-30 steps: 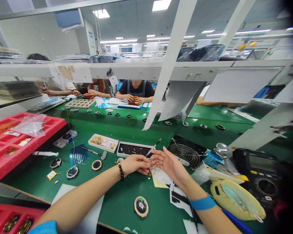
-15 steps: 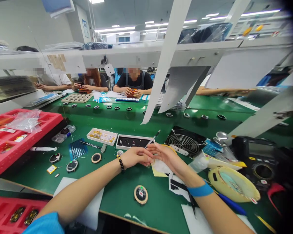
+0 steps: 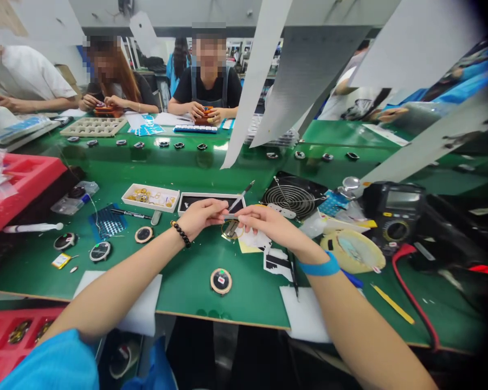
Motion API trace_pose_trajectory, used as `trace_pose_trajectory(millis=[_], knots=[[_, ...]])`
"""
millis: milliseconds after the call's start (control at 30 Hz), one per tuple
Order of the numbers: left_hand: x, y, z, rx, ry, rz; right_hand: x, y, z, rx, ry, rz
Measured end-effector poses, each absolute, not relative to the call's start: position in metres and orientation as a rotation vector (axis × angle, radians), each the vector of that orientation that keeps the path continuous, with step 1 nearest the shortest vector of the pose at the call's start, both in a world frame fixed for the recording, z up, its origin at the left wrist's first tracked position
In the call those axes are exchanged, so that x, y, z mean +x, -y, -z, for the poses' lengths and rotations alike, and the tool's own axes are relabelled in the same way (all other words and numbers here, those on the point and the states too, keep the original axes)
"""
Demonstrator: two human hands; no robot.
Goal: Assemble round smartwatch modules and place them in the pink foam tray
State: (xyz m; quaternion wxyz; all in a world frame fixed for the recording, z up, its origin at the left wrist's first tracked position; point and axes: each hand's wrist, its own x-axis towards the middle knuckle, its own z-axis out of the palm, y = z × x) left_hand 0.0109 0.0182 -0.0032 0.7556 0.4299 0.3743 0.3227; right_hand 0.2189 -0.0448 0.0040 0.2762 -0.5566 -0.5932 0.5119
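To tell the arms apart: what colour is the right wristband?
Blue wristband, showing best in the head view.

The left hand [image 3: 201,218] and right hand [image 3: 266,225] nearly meet above a green workbench [image 3: 181,292].

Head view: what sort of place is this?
Probably an electronics assembly or repair workshop, perhaps for watches. A multimeter sits at the right of the green bench, a watch-like round case lies near its front edge, and other people work opposite.
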Motion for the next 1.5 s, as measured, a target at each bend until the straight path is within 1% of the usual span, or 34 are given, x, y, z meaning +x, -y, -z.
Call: trace_pose_trajectory(millis=[167,300,467,733,800,933,1000,1200,1500], knots=[[0.010,-0.014,0.001,1.070,-0.769,-0.511,0.218,0.048,-0.007,-1.469,1.705,-1.474],[0.011,-0.006,0.000,1.245,-0.704,-0.332,0.216,0.050,-0.005,-1.406,1.712,-1.452],[0.011,-0.004,-0.002,1.383,-0.682,-0.254,0.214,0.051,-0.001,-1.340,1.665,-1.502],[0.012,-0.003,0.005,1.323,-0.641,-0.321,0.209,0.050,0.003,-1.315,1.580,-1.515],[0.012,-0.007,0.004,1.133,-0.651,-0.371,0.208,0.047,0.005,-1.311,1.523,-1.512],[0.006,-0.027,-0.003,0.454,-0.741,-0.604,0.211,0.042,0.010,-1.301,1.276,-1.502],[-0.001,-0.040,-0.008,0.307,-0.774,-0.732,0.214,0.039,0.011,-1.284,1.136,-1.518],[-0.013,-0.058,-0.011,0.259,-0.772,-0.933,0.220,0.034,0.012,-1.284,1.058,-1.577],[-0.016,-0.060,-0.007,0.198,-0.746,-0.963,0.217,0.034,0.011,-1.323,1.067,-1.592]])
